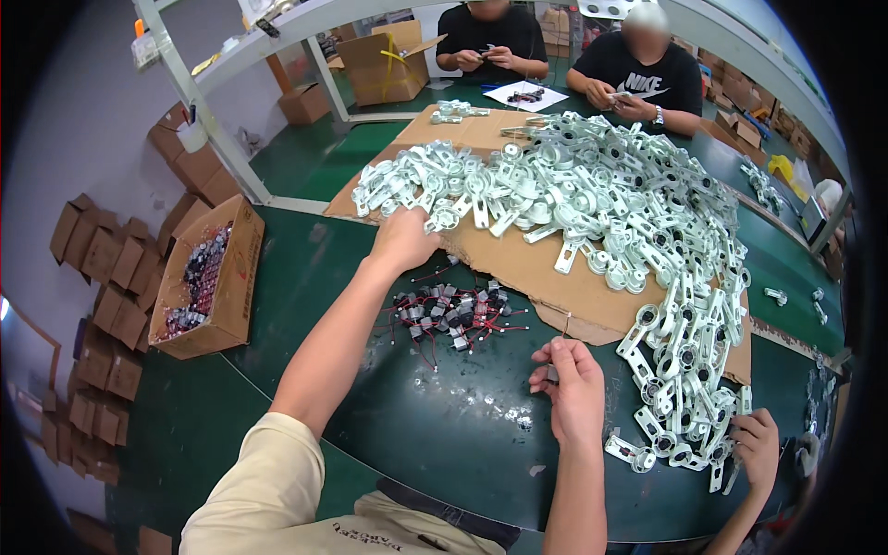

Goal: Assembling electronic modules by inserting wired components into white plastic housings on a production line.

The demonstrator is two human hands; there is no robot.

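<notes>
My left hand (407, 239) reaches to the near left edge of a large heap of pale green plastic parts (555, 190), each with a round ring and a flat arm. Its fingers are closed on one part at the heap's edge, and the palm side is hidden. Lower right, my right hand (575, 381) pinches a small grey block-shaped component (552, 373) with a thin wire rising above the fingertips. Between my arms lies a loose cluster of similar grey and black components (453, 313) with red and black wires and small white connectors.
A flat cardboard sheet (504, 264) lies under the heap on the dark green table (407, 407). An open carton (242, 291) of wired components stands left. Two people (490, 46) work across the table; another person's hand (757, 449) touches the heap's right end. A metal frame (199, 102) rises behind.
</notes>
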